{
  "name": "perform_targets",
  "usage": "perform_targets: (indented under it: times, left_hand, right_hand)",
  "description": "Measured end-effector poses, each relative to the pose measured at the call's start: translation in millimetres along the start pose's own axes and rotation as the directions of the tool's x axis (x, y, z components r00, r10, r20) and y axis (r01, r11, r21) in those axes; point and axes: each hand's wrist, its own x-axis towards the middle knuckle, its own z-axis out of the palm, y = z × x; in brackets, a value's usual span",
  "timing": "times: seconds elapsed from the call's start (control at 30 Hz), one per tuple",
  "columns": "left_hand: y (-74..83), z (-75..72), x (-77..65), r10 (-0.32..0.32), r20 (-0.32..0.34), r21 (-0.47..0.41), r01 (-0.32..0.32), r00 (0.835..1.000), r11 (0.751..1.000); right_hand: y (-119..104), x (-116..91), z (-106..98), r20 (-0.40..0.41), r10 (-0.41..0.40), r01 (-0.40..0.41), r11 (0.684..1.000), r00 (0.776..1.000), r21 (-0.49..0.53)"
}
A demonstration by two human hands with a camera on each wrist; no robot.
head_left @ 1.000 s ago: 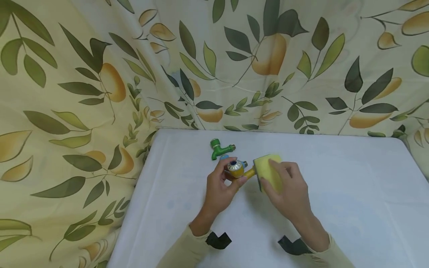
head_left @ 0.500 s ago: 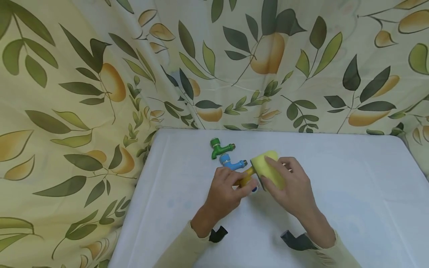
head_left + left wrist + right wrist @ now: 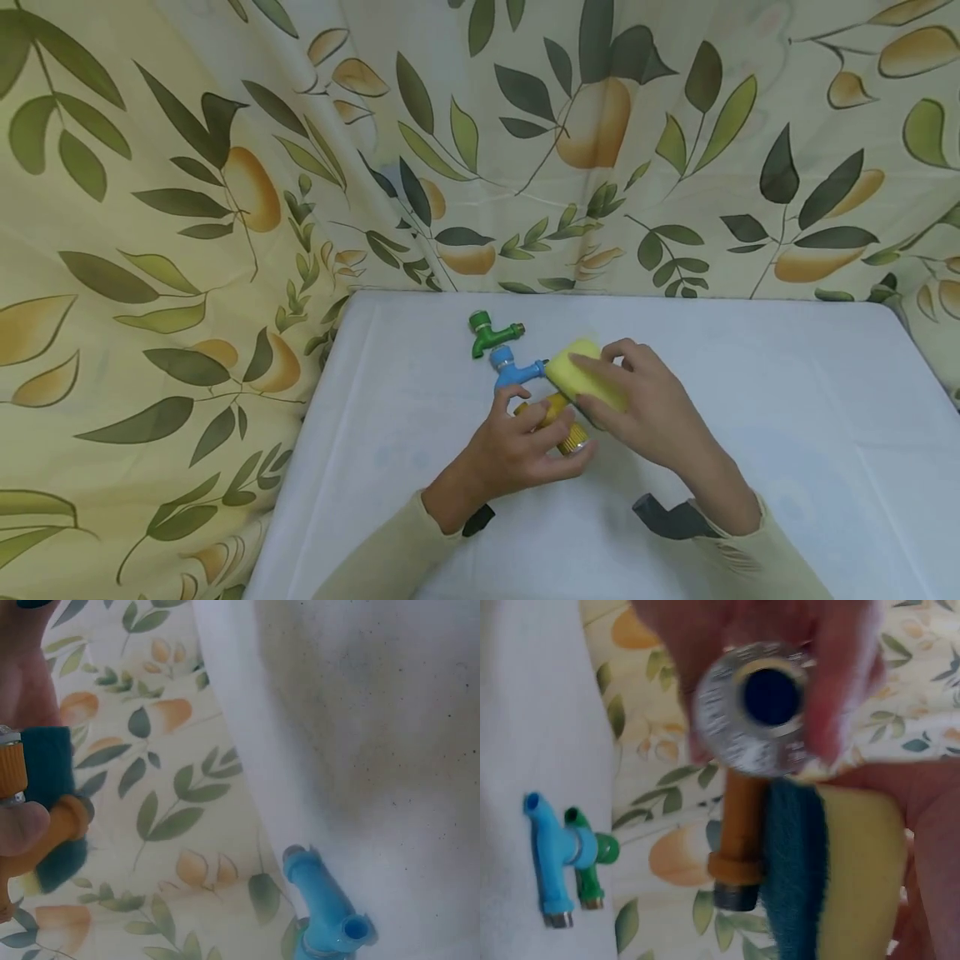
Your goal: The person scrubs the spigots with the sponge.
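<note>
My left hand (image 3: 513,446) grips a yellow tap (image 3: 573,439) above the table, its ribbed knob tilted toward the near right in the head view. A yellow sponge (image 3: 576,372) with a dark green scouring side (image 3: 795,862) is pinched between the thumb and fingers of my right hand (image 3: 656,408). That rough side lies against the tap's threaded pipe arm in the right wrist view. The knob's silver face with a dark blue centre shows there too. Fingers cover part of the tap's body.
Just beyond the left hand a blue tap (image 3: 513,367) lies on the white-covered table (image 3: 750,358). Behind it lies a green tap (image 3: 491,335). A leaf-and-fruit patterned curtain (image 3: 420,233) hangs at the table's back and left.
My left hand has turned the yellow tap, its knob swinging from facing up to the near right. The right hand and sponge have shifted slightly left. The blue tap has come into fuller view.
</note>
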Motion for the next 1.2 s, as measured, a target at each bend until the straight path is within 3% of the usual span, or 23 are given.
perform_targets:
  times: [0.1, 0.2, 0.3, 0.37, 0.4, 0.47, 0.5, 0.53, 0.6, 0.67, 0.73, 0.8, 0.87, 0.97, 1.2]
  left_hand:
    - [0.3, -0.4, -0.2, 0.008, 0.011, 0.002, -0.008, 1.000, 1.000]
    - [-1.6, -1.5, -1.8, -0.039, 0.018, -0.015, 0.040, 0.999, 0.999]
    - [-5.3, -2.4, -4.7, -0.146, -0.007, -0.062, 0.145, 0.989, 0.987]
    - [-7.2, -2.5, -7.0, -0.246, -0.029, -0.139, 0.240, 0.969, 0.961]
    - [-7.7, -1.1, -7.8, -0.309, -0.044, -0.203, 0.294, 0.950, 0.934]
    - [-8.2, 1.5, -8.6, -0.442, -0.047, -0.363, 0.397, 0.896, 0.843]
    - [-8.1, 1.8, -8.6, -0.510, -0.021, -0.458, 0.445, 0.860, 0.769]
    - [-7.8, 2.2, -8.5, -0.576, 0.019, -0.548, 0.490, 0.817, 0.678]
    - [-7.2, 3.3, -8.7, -0.675, 0.113, -0.697, 0.542, 0.729, 0.469]
    - [-6.8, 2.9, -9.0, -0.714, 0.236, -0.782, 0.565, 0.659, 0.262]
    - [-6.5, 4.7, -10.6, -0.718, 0.335, -0.821, 0.563, 0.610, 0.096]
    - [-6.5, 7.1, -12.3, -0.705, 0.397, -0.843, 0.538, 0.587, -0.027]
    - [-6.8, 9.9, -14.1, -0.691, 0.444, -0.848, 0.516, 0.571, -0.118]
    - [-7.4, 12.2, -15.5, -0.674, 0.506, -0.832, 0.510, 0.538, -0.218]
    - [-12.6, 11.7, -13.5, -0.654, 0.616, -0.763, 0.541, 0.439, -0.355]
  right_hand:
    - [0, 0, -1, 0.031, 0.016, -0.015, 1.000, 0.999, -0.009]
    - [-1, -4, 1, 0.001, 0.043, -0.043, 0.999, 0.999, -0.023]
    - [-1, -11, 4, -0.043, 0.050, -0.049, 0.999, 0.998, 0.006]
    - [0, -15, 7, -0.082, 0.048, -0.045, 0.998, 0.995, 0.036]
    - [0, -16, 8, -0.109, 0.048, -0.043, 0.998, 0.993, 0.046]
    - [2, -19, 11, -0.162, 0.054, -0.041, 0.996, 0.985, 0.079]
    - [3, -20, 12, -0.188, 0.048, -0.031, 0.995, 0.981, 0.097]
    - [4, -21, 13, -0.209, 0.047, -0.024, 0.993, 0.977, 0.112]
    - [5, -22, 16, -0.242, 0.053, -0.020, 0.991, 0.969, 0.136]
    - [6, -23, 17, -0.265, 0.066, -0.028, 0.989, 0.962, 0.147]
    - [5, -25, 17, -0.269, 0.095, -0.050, 0.984, 0.958, 0.170]
    - [5, -26, 16, -0.265, 0.115, -0.066, 0.980, 0.957, 0.189]
    - [5, -28, 15, -0.257, 0.124, -0.068, 0.974, 0.958, 0.217]
    - [6, -28, 14, -0.255, 0.103, -0.033, 0.964, 0.962, 0.265]
    - [11, -28, 18, -0.233, 0.108, -0.043, 0.963, 0.966, 0.267]
